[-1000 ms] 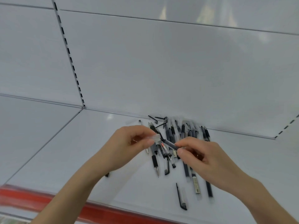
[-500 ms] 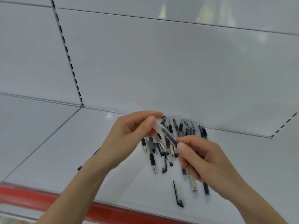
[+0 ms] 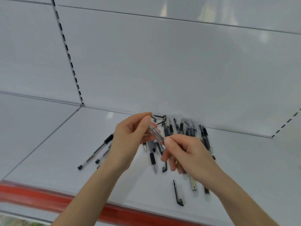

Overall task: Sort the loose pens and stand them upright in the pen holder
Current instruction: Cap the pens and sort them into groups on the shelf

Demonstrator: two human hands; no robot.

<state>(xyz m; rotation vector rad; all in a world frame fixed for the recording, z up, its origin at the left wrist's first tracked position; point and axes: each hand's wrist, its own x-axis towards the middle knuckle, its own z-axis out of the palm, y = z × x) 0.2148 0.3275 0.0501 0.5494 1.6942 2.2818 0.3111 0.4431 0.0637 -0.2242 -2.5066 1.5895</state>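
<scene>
A clear pen (image 3: 155,133) is pinched between thumb and fingers of both the left hand (image 3: 130,139) and the right hand (image 3: 189,154), above the shelf (image 3: 48,152). The loose pens (image 3: 181,128) are seen lying flat at the far middle; no pen holder is seen, so little is judged done

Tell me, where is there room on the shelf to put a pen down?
Bare shelf lies left of the two pens by the left hand, and right of the pen pile. Crowded: the pile at the back wall, under the right hand.
</scene>
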